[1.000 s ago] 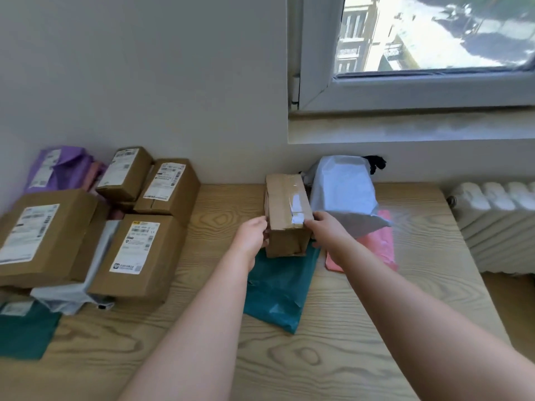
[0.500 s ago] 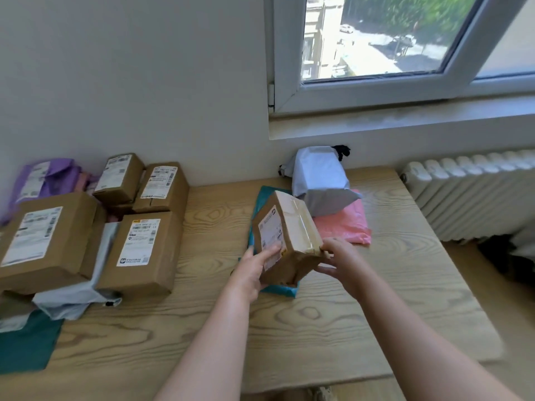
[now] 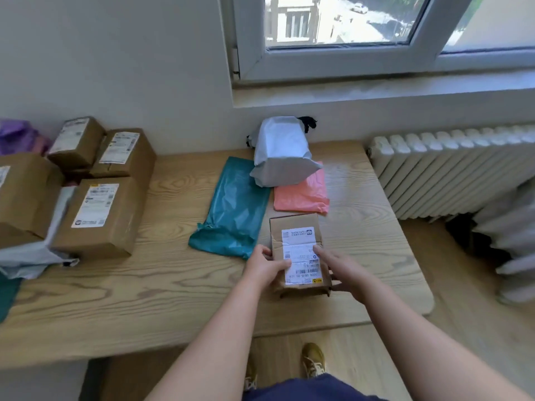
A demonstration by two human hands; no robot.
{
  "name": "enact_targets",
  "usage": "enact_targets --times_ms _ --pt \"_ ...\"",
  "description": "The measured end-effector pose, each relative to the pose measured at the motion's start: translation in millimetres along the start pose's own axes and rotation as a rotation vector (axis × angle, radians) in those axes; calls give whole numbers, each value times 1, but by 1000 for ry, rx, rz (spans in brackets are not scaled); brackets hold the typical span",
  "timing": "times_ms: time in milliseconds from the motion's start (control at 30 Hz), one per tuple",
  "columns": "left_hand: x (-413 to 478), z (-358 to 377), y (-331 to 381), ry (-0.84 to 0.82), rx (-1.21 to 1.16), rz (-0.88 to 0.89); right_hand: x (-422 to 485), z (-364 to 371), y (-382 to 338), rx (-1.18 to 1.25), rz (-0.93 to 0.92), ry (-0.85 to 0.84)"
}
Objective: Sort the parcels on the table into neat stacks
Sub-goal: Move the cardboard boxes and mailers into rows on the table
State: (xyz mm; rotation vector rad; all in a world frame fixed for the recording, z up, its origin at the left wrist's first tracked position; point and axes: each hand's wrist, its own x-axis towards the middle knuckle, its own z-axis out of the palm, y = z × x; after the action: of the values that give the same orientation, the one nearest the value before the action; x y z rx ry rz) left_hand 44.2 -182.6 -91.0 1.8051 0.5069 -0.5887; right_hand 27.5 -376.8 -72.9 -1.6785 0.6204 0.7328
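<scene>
Pale wooden table (image 3: 173,285) has the small cardboard box (image 3: 299,253) at its front right part, label up, long axis running away from the person. The left hand (image 3: 265,266) grips its left side, thumb on the label, and the right hand (image 3: 343,270) clasps its right side with curled fingers. Just behind lie the teal mailer (image 3: 234,209) and pink mailer (image 3: 301,195); the brown boxes (image 3: 101,215) stand well apart to the left, nearer the left hand.

Cardboard boxes (image 3: 100,215): five. Plastic mailer bags (image 3: 234,209): six (two teal, two white, one pink, one purple).
</scene>
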Motion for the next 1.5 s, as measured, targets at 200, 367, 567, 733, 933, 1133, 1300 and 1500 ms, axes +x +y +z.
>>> enact_targets --times_ms 200,367,567,733,933,1133,1300,1500 --pt "-6 36 -11 95 -38 -20 4 -21 16 -23 -28 -13" --pt "-9 38 -9 77 -93 -58 12 -23 12 -38 -13 -25" --pt "-5 38 -7 50 -11 -77 19 -26 12 -75 12 -45" --pt "-4 36 -4 25 5 -103 16 -25 13 -64 -9 -31" --pt "-6 42 0 39 -51 -151 11 -27 26 21 -23 -11" --pt "-23 45 10 -81 -254 -329 8 -27 33 66 30 194" --pt "-17 36 10 304 -35 -312 9 -32 21 83 -24 64" --pt "-5 15 44 165 814 189 17 -29 -5 -76 -127 28"
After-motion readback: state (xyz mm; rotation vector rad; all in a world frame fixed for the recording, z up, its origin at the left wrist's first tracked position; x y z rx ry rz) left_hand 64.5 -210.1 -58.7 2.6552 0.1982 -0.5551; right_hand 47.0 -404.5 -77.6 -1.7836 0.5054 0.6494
